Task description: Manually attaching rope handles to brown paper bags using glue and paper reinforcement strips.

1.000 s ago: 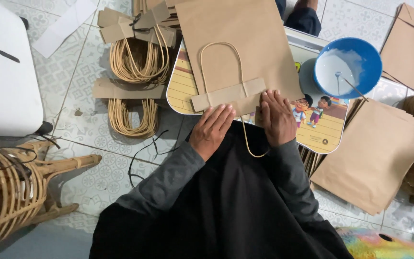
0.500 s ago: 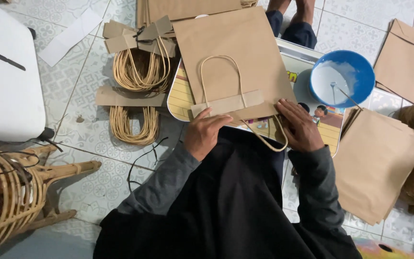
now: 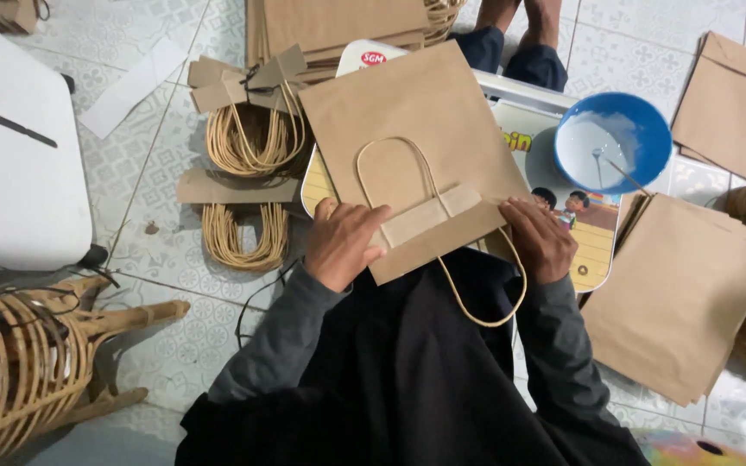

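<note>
Matt brown paper bag point(image 3: 407, 129) with twisted cord handle point(image 3: 407, 168); glossy blue plastic bowl point(image 3: 615, 142).
</note>
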